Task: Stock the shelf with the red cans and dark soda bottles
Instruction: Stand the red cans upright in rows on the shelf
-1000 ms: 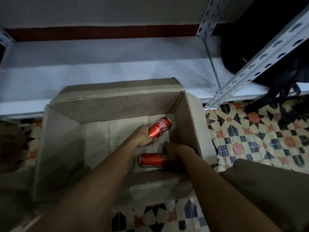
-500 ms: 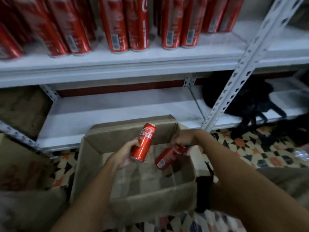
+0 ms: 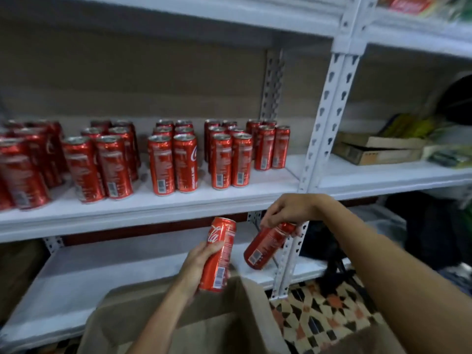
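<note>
My left hand (image 3: 198, 267) grips a tall red can (image 3: 219, 254) upright by its lower half, above the cardboard box (image 3: 163, 320). To its right, my right hand (image 3: 286, 210) holds a second red can (image 3: 268, 245) by its top end, tilted with the bottom pointing down-left. Both cans are below the front edge of the white shelf (image 3: 143, 208). Several red cans (image 3: 173, 162) stand in rows on that shelf. No dark soda bottles show.
A perforated white upright post (image 3: 324, 129) divides the shelf bays just right of my right hand. Flat cardboard boxes (image 3: 375, 149) lie on the right bay. A dark bag (image 3: 434, 238) sits on the lower right shelf. Patterned tile floor (image 3: 327, 318) lies beneath.
Both hands have lifted the two cans out of the box and up toward the shelf of cans. My view has tilted up from the box to the shelves.
</note>
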